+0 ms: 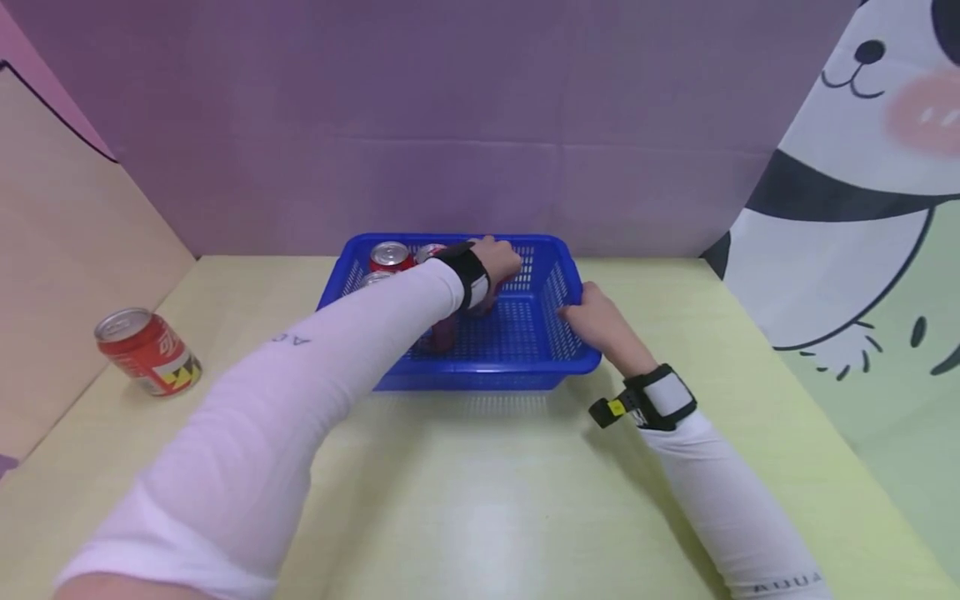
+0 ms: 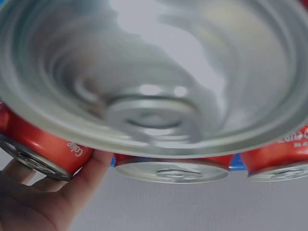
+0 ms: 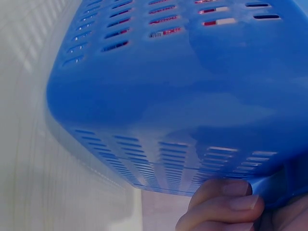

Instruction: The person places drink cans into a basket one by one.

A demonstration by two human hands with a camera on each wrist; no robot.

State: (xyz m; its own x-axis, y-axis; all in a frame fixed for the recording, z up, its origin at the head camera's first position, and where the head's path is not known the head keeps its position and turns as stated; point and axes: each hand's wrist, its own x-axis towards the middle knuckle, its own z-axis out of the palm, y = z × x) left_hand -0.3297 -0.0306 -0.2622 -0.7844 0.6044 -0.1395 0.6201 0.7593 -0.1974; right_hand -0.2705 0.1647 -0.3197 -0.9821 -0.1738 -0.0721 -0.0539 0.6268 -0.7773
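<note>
My left hand point(image 1: 492, 262) reaches down into the blue plastic basket point(image 1: 480, 367). It grips a red Coke can point(image 2: 50, 144) between thumb and fingers, as the left wrist view shows; from the head, the hand mostly hides that can. Other red cans stand in the basket's left half, among them one at the back left point(image 1: 390, 257), partly covered by my left forearm. A silver can lid point(image 2: 154, 72) fills the top of the left wrist view. At the basket's right end, my right hand point(image 1: 600, 323) holds the rim, its fingers point(image 3: 224, 207) curled at the edge.
Away to the left, a single red can point(image 1: 150, 352) with a yellow and black pattern near its base stands on the pale wooden table point(image 1: 480, 492). A purple wall point(image 1: 480, 125) rises close behind the basket. Panda artwork point(image 1: 847, 233) covers the right side panel.
</note>
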